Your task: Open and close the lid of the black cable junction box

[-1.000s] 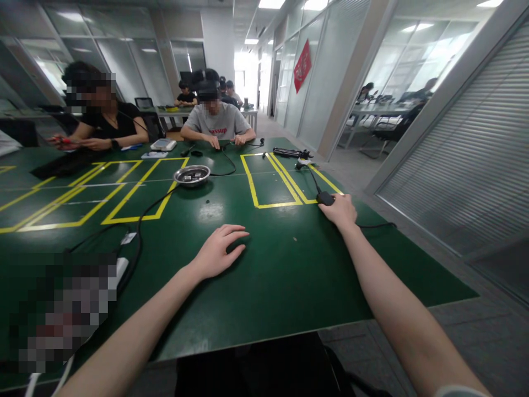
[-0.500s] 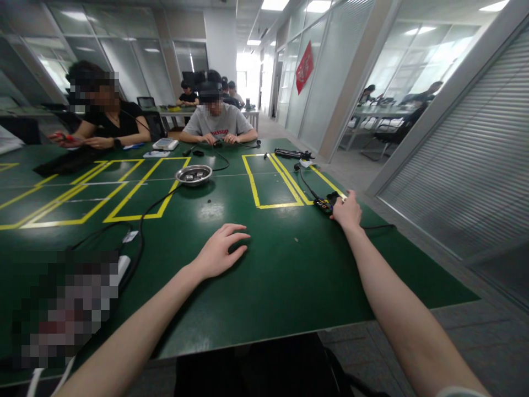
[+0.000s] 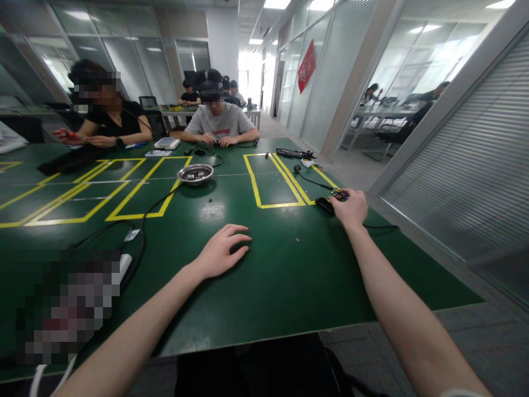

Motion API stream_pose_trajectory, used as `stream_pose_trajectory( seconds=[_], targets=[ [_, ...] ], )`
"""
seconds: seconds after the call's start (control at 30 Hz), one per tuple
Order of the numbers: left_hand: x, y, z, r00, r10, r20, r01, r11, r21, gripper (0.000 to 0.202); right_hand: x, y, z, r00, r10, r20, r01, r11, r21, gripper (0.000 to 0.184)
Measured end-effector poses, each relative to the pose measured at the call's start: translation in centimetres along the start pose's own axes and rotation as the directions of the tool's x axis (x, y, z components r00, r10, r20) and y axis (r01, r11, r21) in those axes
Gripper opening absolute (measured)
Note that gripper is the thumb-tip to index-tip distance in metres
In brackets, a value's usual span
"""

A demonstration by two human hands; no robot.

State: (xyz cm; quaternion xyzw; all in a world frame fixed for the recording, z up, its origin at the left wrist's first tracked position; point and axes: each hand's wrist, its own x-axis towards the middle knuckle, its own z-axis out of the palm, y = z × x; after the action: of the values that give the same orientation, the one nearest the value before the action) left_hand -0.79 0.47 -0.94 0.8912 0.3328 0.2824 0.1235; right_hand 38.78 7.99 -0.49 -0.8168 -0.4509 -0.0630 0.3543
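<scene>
My left hand [image 3: 223, 251] rests on the green table [image 3: 264, 292], fingers apart and nothing in them. Farther off on the right, my right hand [image 3: 350, 209] pinches a small dark circuit-board part [image 3: 339, 195]; its fingers partly hide it. From this part a thin black cable [image 3: 314, 180] runs to a small round black piece [image 3: 297, 168]. A black plastic shell [image 3: 324, 205] lies on the table just left of my right fingertips. Another black cord [image 3: 382, 226] stretches out to the right from under the hand.
Yellow tape [image 3: 281, 206] marks rectangles on the table. A metal bowl [image 3: 195, 175] holds small metal parts. A folded black tripod-like item [image 3: 295, 154] lies at the far edge. A blurred-out object [image 3: 70, 309] is at left. Two people sit across, one in a grey shirt [image 3: 219, 121].
The circuit-board part has come away from the black shell and moved up and right in my right hand. The shell stays on the table. My left hand has barely moved.
</scene>
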Motion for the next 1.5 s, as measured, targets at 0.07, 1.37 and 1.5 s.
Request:
stream_pose_trajectory(
  seconds=[0.07, 1.37, 1.5],
  targets=[
    [0.0, 0.1, -0.1, 1.000, 0.000, 0.007, 0.000, 1.000, -0.003, 0.019, -0.1, 0.2, 0.2, 0.997, 0.050, 0.061, -0.046, 0.997, -0.060, 0.043],
    [0.0, -0.2, -0.3, 0.987, -0.012, 0.162, 0.016, 1.000, -0.026, 0.073, -11.9, -8.6, -0.6, 0.280, -0.909, 0.308, 0.535, 0.414, 0.737, 0.023],
    [0.0, -0.7, -0.3, 0.986, -0.017, 0.166, 0.022, 0.999, -0.032, 0.073, -11.8, -8.6, -0.7, 0.271, -0.922, 0.276, 0.515, 0.381, 0.768, 0.025]
  ],
)
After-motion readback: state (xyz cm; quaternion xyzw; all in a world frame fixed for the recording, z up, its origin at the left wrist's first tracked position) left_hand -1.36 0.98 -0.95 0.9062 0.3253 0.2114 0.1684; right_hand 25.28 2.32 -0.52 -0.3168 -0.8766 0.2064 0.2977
